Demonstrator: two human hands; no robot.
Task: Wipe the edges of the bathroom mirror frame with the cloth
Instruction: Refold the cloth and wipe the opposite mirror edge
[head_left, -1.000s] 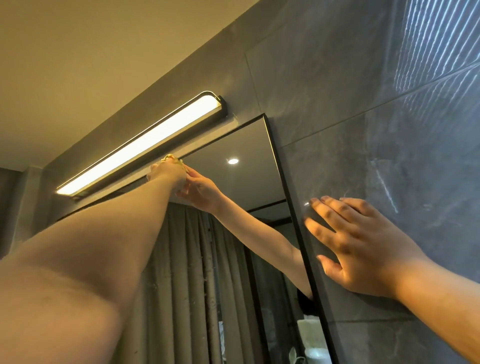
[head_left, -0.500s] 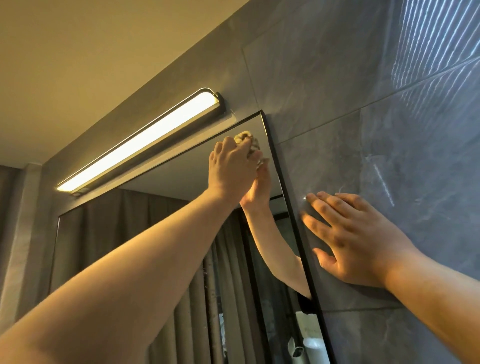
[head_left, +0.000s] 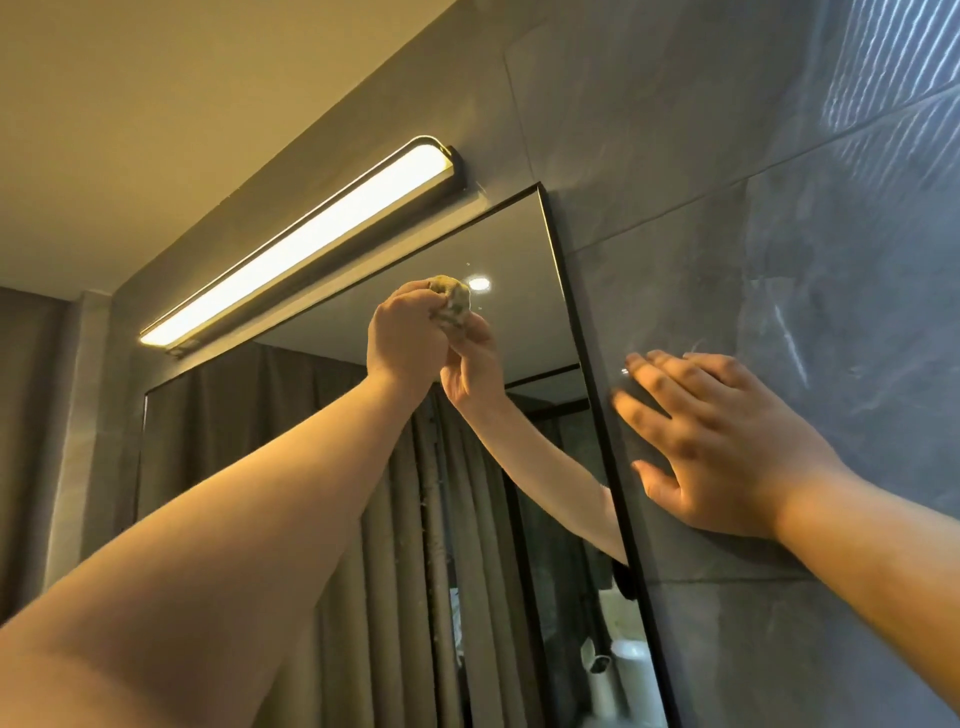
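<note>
Two hands, left hand (head_left: 408, 338) and right hand (head_left: 722, 441), one cloth (head_left: 451, 301), one mirror frame (head_left: 582, 332), one lamp (head_left: 311, 239).

A long bar lamp (head_left: 306, 244) is fixed to the wall, lit warm yellow, running from lower left up to the right in a dark housing. Above it spreads a plain ceiling (head_left: 182, 104), tinted amber by that glow. The wall to the right is faced in large grey stone-look tiles (head_left: 727, 130), their joints thin and straight; pale stripes of light (head_left: 883, 57) fall across the upper right tile. At far left hangs a dark curtain (head_left: 26, 389). Low down toward the right, something white and rounded (head_left: 631, 657) shows, possibly a container, too blurred to name.
</note>
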